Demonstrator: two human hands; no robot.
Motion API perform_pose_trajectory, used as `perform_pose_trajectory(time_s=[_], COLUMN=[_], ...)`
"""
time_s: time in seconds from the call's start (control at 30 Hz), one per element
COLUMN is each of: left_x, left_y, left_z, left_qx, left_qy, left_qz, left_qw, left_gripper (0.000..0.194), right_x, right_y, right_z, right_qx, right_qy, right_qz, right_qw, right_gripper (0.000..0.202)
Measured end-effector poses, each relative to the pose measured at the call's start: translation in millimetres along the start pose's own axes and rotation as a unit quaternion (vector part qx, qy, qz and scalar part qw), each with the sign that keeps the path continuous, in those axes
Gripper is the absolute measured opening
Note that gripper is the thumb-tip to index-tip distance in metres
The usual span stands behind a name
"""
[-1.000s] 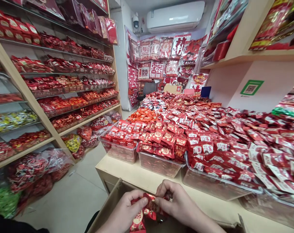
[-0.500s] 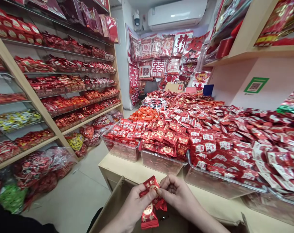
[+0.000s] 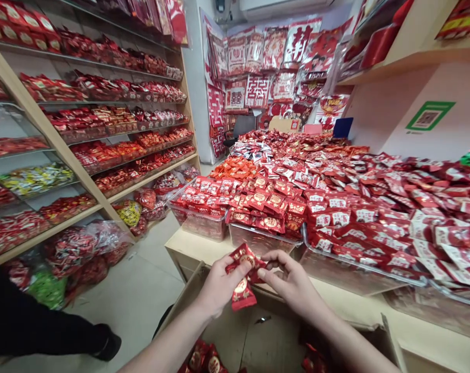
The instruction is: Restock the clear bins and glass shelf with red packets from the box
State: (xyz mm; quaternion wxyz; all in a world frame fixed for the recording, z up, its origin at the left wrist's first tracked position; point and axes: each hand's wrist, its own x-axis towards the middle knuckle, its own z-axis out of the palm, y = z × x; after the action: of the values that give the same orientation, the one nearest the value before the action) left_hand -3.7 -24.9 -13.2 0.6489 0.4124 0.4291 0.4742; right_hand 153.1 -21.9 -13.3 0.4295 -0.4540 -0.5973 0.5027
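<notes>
Red-and-gold packets [image 3: 243,294] are midway through being handled, as far as one can judge: a small bunch is gathered between the hands but not yet set down, and others lie loose, held by neither hand.

Largest, the pale counter [image 3: 196,251] runs beyond the fingertips, its tubs heaped high. Straight ahead of the fingers, the clear middle tub [image 3: 263,238] carries a heap of similar packets [image 3: 260,199] that rises above its rim.

Below the fingers gapes a cardboard box [image 3: 186,292], with loose packets [image 3: 204,358] low down beside the left forearm and a few more, partly shadowed, beneath the right forearm.

The left hand [image 3: 219,285] pinches the bunch, thumb pressed across the front. One packet pokes up past that thumb; another slants down below its tip. The right hand [image 3: 293,282] has its fingers curled, thumb tip at the bunch's right edge; whether it grips or merely touches, I cannot tell.

Smallest, a shiny scrap [image 3: 263,319] lies lower than the fingertips, too little to identify.
</notes>
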Motion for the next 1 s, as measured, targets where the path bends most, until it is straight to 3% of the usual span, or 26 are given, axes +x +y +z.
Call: perform_pose_trajectory(time_s=[0.33,0.5,0.6,0.67,0.77,0.87,1.0], left_x=[-1,0,-1,-5,-12,-16,-17], left_y=[11,12,9,5,1,-1,0], left_z=[13.0,2.4,-9.4,-16.3,-20.5,-18.2,-12.3], left_qx=[-0.166,-0.19,-0.193,-0.177,-0.112,-0.039,0.079], left_qy=[-0.001,0.064,0.072,0.056,-0.018,-0.073,-0.086], left_qz=[-0.066,-0.051,-0.051,-0.067,-0.086,-0.044,0.01], left_qw=[0.984,0.978,0.977,0.98,0.99,0.996,0.993], left_gripper=[0.025,0.019,0.02,0.021,0.024,0.029,0.029], right_x=[4,6,7,7,6,4,0], right_y=[-3,-3,-4,-4,-4,-6,-10], right_z=[-8,-12,-14,-14,-12,-8,-3], right_qx=[0.112,0.129,0.111,0.106,0.098,0.081,0.046], right_qy=[-0.004,0.061,0.087,0.095,0.079,0.029,-0.029], right_qz=[0.045,0.035,0.033,0.035,0.031,0.03,0.016], right_qw=[0.993,0.989,0.989,0.989,0.992,0.996,0.998], right_gripper=[0.03,0.039,0.038,0.036,0.033,0.03,0.025])
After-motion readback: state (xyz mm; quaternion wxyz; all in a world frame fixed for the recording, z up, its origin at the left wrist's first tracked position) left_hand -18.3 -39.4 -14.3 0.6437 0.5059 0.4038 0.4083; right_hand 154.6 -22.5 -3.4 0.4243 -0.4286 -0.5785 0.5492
